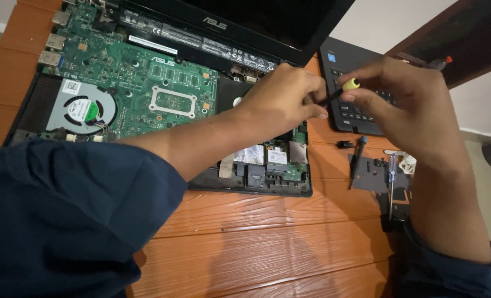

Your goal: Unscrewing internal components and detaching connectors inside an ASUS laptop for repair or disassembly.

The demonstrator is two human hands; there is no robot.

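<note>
An opened laptop base point(146, 83) lies on the orange wooden table point(267, 237), its green circuit board point(124, 66) and round cooling fan point(82, 109) bare. My left hand point(281, 99) hovers over the base's right side, fingers pinched on the thin dark shaft of a small screwdriver. My right hand point(405, 105) grips the same screwdriver's yellow-tipped handle point(349, 84) between thumb and fingers. Both hands meet just above the base's right edge. The screwdriver's tip is hidden behind my left hand.
A detached black keyboard panel point(347, 110) lies at the right of the base. Below it rest a blue-tipped screwdriver point(357, 157), a clear-handled screwdriver point(391, 179), a dark flat plate point(375, 174) and small loose parts. The laptop screen point(245, 16) stands behind.
</note>
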